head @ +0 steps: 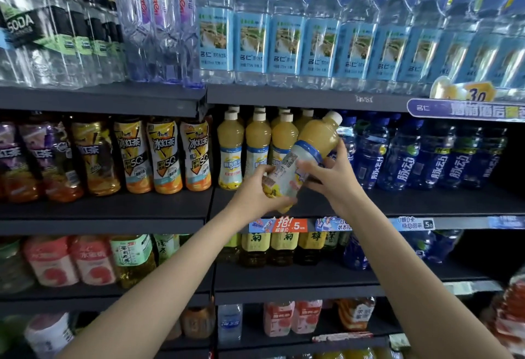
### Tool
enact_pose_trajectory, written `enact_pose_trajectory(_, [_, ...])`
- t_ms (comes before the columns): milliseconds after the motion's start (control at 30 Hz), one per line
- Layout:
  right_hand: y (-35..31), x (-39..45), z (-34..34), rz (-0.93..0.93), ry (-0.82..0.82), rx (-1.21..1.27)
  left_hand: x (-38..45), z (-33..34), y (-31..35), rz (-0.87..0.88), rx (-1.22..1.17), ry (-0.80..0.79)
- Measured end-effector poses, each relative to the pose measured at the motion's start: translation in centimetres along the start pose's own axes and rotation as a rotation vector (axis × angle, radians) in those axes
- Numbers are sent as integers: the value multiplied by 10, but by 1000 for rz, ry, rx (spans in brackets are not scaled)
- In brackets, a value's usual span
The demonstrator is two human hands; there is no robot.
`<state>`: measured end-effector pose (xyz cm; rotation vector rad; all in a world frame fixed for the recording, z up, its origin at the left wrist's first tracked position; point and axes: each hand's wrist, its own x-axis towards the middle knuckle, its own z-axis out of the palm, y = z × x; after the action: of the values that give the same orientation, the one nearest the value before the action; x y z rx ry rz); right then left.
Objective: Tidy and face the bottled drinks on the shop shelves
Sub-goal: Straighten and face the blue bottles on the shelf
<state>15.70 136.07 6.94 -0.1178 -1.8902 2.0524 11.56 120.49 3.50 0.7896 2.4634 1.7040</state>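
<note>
A yellow juice bottle (309, 145) with a white cap and a white-and-blue label is tilted to the right in front of the second shelf. My left hand (255, 193) grips its base from below. My right hand (331, 172) wraps its fingers round the label from the right. Behind it a row of the same yellow juice bottles (230, 148) stands upright on the shelf (426, 202). The held bottle's label shows its printed back side.
Iced tea bottles (164, 154) stand to the left and dark blue drink bottles (403, 154) to the right. Light blue water bottles (284, 34) fill the shelf above. Tea and pink drinks line the lower shelves. Price tags (278, 225) hang on the shelf edge.
</note>
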Motion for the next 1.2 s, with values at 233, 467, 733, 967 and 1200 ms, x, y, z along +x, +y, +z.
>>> enact_pose_trajectory(233, [6, 5, -3, 197, 95, 245, 5, -1, -26, 554, 794, 334])
enact_pose_trajectory(467, [10, 27, -10, -264, 4, -341, 22, 0, -24, 279, 371, 87])
enact_pose_trajectory(733, [28, 54, 10, -344, -100, -533, 50, 12, -26, 127, 65, 116])
enact_pose_trajectory(967, [57, 82, 22, -248, -133, -486, 82, 13, -42, 14, 121, 160])
enact_pose_trajectory(1200, [68, 117, -30, -207, 141, -433, 101, 15, -55, 25, 220, 339])
